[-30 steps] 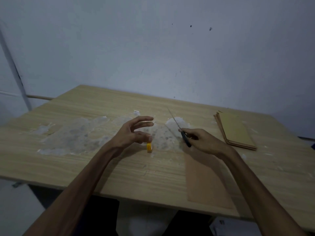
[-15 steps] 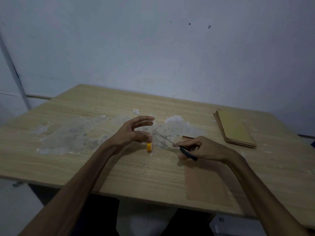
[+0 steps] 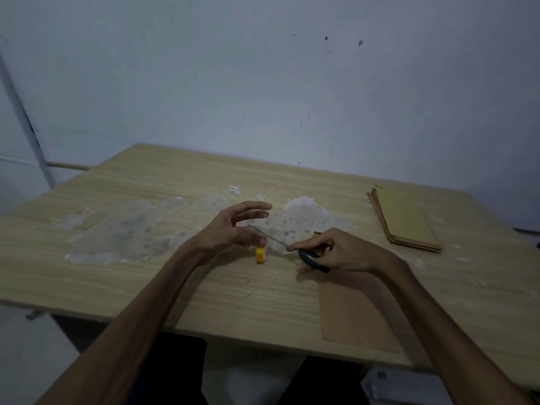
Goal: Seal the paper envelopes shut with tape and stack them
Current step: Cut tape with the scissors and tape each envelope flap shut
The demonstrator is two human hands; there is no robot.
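While the left hand (image 3: 233,229) pinches the yellow tape roll (image 3: 260,255) between thumb and lower fingers, its index and middle fingers spread out wide above, pointing right. Roll stands on edge on the table (image 3: 146,282), hanging just under that hand. Whether a strip is already drawn out from it, I can't tell; clear tape in this dim light just doesn't show.

Over to the right hand (image 3: 339,254), fingers curled through the dark handles of the scissors (image 3: 295,249). Blades look thin and together, or nearly so; too fine to call. Their long axis runs up and to the left, tip reaching in right by the left hand's fingers, just above the roll. That's the relation everything hinges on: the blades have to cross whatever tape runs between roll and fingertips, so I'd judge the cut comes next, with the tip close to skin.

One brown envelope (image 3: 356,314) lies flat at the near edge, beneath the right wrist, long axis running away from the person. The stack of envelopes (image 3: 406,220) sits well apart, far right
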